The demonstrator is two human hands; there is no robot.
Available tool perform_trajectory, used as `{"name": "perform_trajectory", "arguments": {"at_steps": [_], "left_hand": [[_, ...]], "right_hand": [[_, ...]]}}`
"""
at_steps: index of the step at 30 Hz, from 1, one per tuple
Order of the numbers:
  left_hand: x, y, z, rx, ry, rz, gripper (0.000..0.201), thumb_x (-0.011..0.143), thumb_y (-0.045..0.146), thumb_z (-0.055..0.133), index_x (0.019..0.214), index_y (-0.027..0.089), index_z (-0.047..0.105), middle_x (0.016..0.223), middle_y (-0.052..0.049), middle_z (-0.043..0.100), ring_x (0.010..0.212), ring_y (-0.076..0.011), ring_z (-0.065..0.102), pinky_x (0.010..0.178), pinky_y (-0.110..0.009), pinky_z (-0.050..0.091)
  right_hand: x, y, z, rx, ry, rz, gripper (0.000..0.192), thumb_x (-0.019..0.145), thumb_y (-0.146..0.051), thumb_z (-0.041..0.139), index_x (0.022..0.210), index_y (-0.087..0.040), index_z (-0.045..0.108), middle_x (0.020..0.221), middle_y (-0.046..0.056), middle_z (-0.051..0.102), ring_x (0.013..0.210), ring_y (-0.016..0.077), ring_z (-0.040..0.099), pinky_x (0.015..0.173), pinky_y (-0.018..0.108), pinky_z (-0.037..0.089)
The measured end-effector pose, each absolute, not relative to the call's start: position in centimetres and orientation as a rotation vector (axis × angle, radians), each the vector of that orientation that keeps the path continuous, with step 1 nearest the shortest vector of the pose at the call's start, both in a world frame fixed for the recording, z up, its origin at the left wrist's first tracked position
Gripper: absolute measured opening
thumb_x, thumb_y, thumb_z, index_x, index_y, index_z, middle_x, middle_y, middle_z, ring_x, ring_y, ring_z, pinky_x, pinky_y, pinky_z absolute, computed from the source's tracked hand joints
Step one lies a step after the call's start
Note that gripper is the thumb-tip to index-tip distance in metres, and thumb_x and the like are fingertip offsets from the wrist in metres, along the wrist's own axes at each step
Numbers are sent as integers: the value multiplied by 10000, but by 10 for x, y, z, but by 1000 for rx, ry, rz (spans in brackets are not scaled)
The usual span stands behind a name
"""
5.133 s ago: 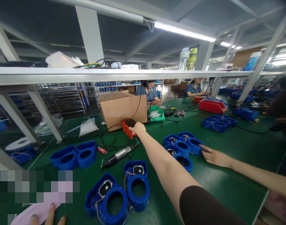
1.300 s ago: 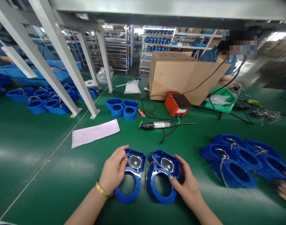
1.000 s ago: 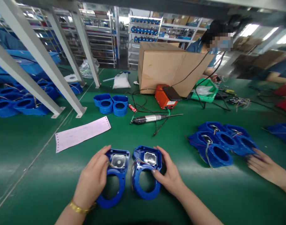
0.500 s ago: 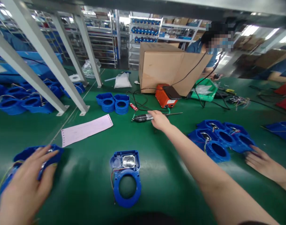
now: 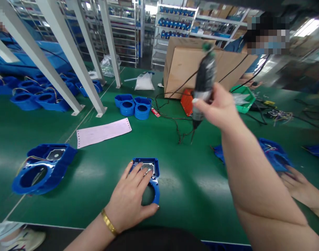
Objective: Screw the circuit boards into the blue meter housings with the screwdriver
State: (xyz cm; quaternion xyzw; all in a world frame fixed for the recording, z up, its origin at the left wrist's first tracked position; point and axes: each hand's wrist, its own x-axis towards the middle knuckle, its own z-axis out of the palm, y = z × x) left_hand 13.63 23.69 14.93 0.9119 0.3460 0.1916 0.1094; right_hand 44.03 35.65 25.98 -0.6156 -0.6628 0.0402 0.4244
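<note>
Blue housing (image 5: 152, 174) under left hand (image 5: 130, 200): moulded plastic, semi-gloss, w/ dull grey metal plate in its recess. Second housing (image 5: 41, 167): same blue plastic. Electric screwdriver (image 5: 203, 83) in right hand (image 5: 218, 106): dark matt grip, blurred. Bench mat (image 5: 191, 181): green, smooth, slight sheen. Sheet (image 5: 103, 132): pink paper, matt, perforated edge. Box (image 5: 180, 66): brown cardboard, matt. Bracelet (image 5: 108, 222): shiny gold-coloured metal.

Blue housing (image 5: 151, 166), green table (image 5: 191, 181), pink paper (image 5: 103, 131), orange box (image 5: 187, 101).
</note>
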Motion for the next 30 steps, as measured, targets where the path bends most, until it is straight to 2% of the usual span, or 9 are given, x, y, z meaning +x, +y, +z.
{"name": "perform_trajectory", "arguments": {"at_steps": [3, 7, 10, 12, 17, 20, 24, 26, 30], "left_hand": [[141, 243, 149, 2688, 1033, 555, 696, 702, 459, 684, 1292, 150, 484, 1296, -93, 535, 1281, -321, 393, 1142, -565, 223], [150, 251, 150, 2685, 1103, 567, 711, 669, 419, 676, 1283, 112, 490, 1298, -139, 506, 1276, -327, 387, 1142, -559, 236], [154, 252, 151, 2707, 1121, 571, 798, 585, 452, 718, 1251, 68, 504, 1284, -205, 467, 1245, -376, 391, 1110, -599, 272], [155, 252, 151, 2707, 1102, 576, 790, 559, 474, 736, 1201, 66, 521, 1241, -207, 487, 1230, -388, 395, 1107, -618, 265], [153, 251, 151, 2669, 1069, 667, 678, 562, 382, 747, 1135, 112, 506, 1042, -132, 549, 1131, -358, 467, 1084, -649, 287], [150, 250, 152, 2679, 1056, 640, 725, 576, 399, 792, 1175, 128, 486, 1071, -134, 519, 1097, -352, 485, 1017, -642, 387], [142, 255, 156, 2708, 1220, 689, 341, 878, 259, 550, 1191, 139, 488, 1206, -151, 476, 1099, -308, 484, 884, -507, 526], [139, 261, 157, 2724, 1340, 732, 207, 923, 173, 439, 1099, 120, 536, 1191, -146, 498, 1095, -307, 478, 902, -523, 500], [137, 269, 156, 2644, 1362, 786, 154, 931, 161, 449, 823, 146, 558, 1136, -122, 527, 1092, -297, 481, 903, -492, 475]], "right_hand": [[435, 326, 303, -1336, -1377, 294, 354, 890, -324, 350, 1129, -132, 528, 970, 69, 609, 878, 210, 611, 760, 380, 494], [408, 293, 318, -939, -856, 860, 538, 946, -272, 74, 968, -185, 604, 699, -8, 508, 574, 71, 538, 566, 216, 459], [391, 284, 301, -864, -919, 708, 237, 856, -271, 410, 958, -192, 610, 623, -30, 513, 472, 80, 493, 443, 209, 406], [383, 282, 287, -830, -962, 544, 233, 745, -203, 569, 971, -185, 622, 632, -20, 556, 503, 110, 524, 431, 228, 407], [374, 280, 276, -873, -1024, 536, 227, 771, -231, 571, 982, -167, 629, 613, -22, 580, 469, 110, 517, 421, 226, 403], [376, 290, 270, -1222, -1259, 459, 298, 765, -323, 621, 1006, -149, 620, 627, -37, 572, 502, 113, 534, 457, 213, 404], [373, 323, 227, -1786, -1899, 233, 413, 755, -337, 682, 1112, -151, 590, 828, 25, 618, 758, 201, 617, 689, 308, 493], [369, 339, 196, -1875, -2043, 257, 425, 768, -278, 682, 1158, -144, 581, 937, 84, 619, 846, 245, 622, 769, 352, 498], [364, 355, 153, -1921, -2079, 304, 456, 739, -244, 734, 1161, -128, 607, 990, 153, 595, 928, 314, 595, 816, 437, 496]]}}
